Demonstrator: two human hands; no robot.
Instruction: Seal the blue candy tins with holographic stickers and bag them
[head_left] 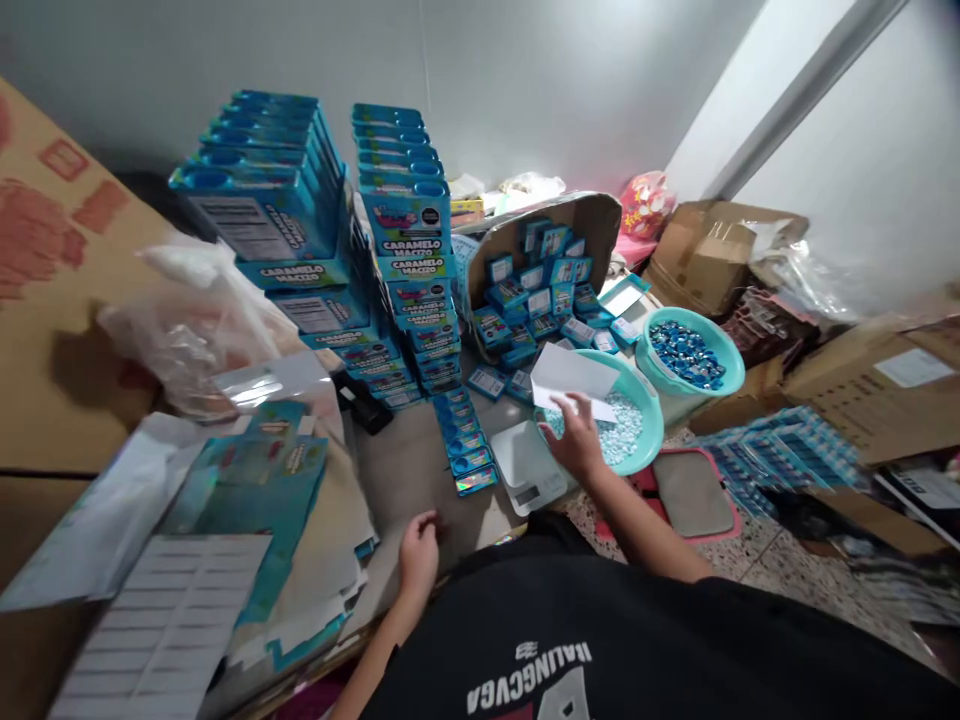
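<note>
My right hand (576, 436) is over the near left part of a turquoise basin (654, 432) of small pale candies (621, 432). Its fingers are spread at the lower edge of a folded white card (574, 375), which leans in the basin; no firm grip shows. My left hand (420, 550) rests near the table's front edge, fingers loosely curled together, with nothing visible in it. Between the hands lie a white scale (529, 462) and a row of small blue boxes (466, 445).
Tall stacks of blue display boxes (412, 240) stand at the back. A carton on its side (600, 215) spills small blue boxes. A second turquoise basin (731, 375) holds blue wrapped pieces. Flattened blue cardboard (285, 500) and lined sheets (161, 630) lie left; a stool (690, 490) stands right.
</note>
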